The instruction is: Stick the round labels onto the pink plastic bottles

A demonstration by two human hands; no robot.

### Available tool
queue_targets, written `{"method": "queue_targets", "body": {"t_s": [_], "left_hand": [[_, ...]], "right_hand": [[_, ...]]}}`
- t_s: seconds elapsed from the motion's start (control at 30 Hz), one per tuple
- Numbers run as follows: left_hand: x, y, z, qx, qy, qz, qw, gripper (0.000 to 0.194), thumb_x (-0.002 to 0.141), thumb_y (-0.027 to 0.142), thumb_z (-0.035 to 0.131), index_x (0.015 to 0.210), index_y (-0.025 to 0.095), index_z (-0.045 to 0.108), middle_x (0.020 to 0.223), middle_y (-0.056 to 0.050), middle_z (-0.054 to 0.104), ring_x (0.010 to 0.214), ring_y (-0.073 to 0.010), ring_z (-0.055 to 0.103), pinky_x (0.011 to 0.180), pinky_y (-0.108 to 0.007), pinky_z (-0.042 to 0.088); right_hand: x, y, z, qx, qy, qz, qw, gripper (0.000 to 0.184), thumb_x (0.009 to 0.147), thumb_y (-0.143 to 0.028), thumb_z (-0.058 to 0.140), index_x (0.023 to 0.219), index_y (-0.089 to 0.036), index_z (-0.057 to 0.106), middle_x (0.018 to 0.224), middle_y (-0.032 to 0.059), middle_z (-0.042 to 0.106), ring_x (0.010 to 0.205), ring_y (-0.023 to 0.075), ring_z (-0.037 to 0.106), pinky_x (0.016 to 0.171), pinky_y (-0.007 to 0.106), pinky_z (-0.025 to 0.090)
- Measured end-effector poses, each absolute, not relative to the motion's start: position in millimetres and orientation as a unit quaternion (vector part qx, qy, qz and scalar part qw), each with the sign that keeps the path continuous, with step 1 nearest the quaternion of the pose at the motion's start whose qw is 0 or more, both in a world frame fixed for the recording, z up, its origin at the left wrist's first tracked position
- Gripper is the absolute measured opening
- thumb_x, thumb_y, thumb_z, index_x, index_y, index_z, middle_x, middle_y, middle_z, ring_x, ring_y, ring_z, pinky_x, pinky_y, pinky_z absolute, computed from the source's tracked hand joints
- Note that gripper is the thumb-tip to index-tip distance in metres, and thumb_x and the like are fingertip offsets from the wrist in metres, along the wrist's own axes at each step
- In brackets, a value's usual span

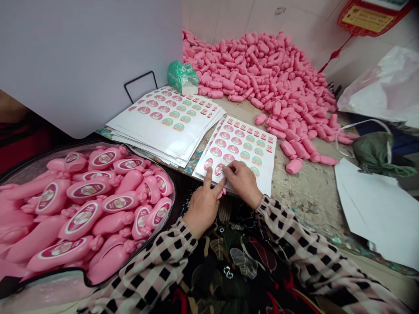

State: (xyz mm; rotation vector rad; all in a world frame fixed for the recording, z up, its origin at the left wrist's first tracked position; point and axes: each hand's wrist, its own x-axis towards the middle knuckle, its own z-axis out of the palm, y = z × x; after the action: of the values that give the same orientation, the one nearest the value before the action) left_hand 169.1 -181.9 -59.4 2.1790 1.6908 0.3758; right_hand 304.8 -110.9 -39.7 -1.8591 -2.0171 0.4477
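Observation:
A white sticker sheet (242,148) with rows of pink and green oval stickers lies on the table in front of me. My right hand (242,181) rests on its near edge, fingertips pinching at a pink sticker. My left hand (203,205) sits beside it, index finger stretched onto the sheet, the other fingers curled round a small pink plastic piece (221,193) that mostly hides under the hand.
A stack of sticker sheets (166,120) lies to the left. A clear tub (163,209) at the near left holds labelled pink pieces. A large heap of unlabelled pink pieces (268,74) fills the table's far side. A green tissue pack (183,77), white paper (376,209) and bags are around.

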Motion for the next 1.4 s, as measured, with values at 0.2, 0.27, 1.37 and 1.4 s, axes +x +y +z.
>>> {"method": "queue_targets", "body": {"t_s": [0.2,0.27,1.37,1.4], "left_hand": [[168.8,-181.9,-60.6,0.770,0.601,0.133,0.168,0.069,0.077,0.012,0.053,0.138,0.035,0.031,0.152,-0.009,0.002,0.095,-0.0226,0.059,0.083,-0.038,0.046],[168.6,-181.8,-61.1,0.770,0.601,0.133,0.168,0.066,0.079,0.013,0.052,0.138,0.035,0.032,0.152,-0.008,0.003,0.095,-0.0219,0.059,0.084,-0.038,0.046],[187.7,-179.1,-19.8,0.121,0.337,0.446,0.820,0.042,0.082,0.051,0.049,0.103,0.016,0.056,0.070,-0.001,0.058,0.053,-0.0096,0.056,0.049,-0.021,0.048],[188.9,-179.5,-20.3,0.125,0.333,0.444,0.822,0.043,0.083,0.051,0.049,0.104,0.015,0.056,0.069,-0.001,0.058,0.052,-0.0094,0.056,0.049,-0.021,0.048]], "right_hand": [[300.0,-105.8,-29.1,-0.677,-0.708,0.140,0.142,0.023,0.078,-0.043,0.053,0.073,-0.022,0.059,0.077,0.0007,0.060,0.066,0.0147,0.051,0.055,0.026,0.029],[296.9,-107.3,-22.9,-0.660,-0.731,0.091,0.148,0.021,0.079,-0.041,0.053,0.072,-0.022,0.058,0.080,0.0013,0.059,0.070,0.0153,0.052,0.056,0.027,0.028],[333.9,-180.6,4.3,-0.532,-0.596,0.449,0.399,0.022,0.070,-0.039,0.069,0.071,-0.019,0.058,0.070,-0.0007,0.059,0.064,0.0124,0.051,0.061,0.027,0.041],[334.5,-181.5,2.8,-0.532,-0.600,0.447,0.396,0.022,0.071,-0.039,0.068,0.071,-0.019,0.058,0.071,-0.0004,0.059,0.065,0.0127,0.052,0.062,0.027,0.042]]}}
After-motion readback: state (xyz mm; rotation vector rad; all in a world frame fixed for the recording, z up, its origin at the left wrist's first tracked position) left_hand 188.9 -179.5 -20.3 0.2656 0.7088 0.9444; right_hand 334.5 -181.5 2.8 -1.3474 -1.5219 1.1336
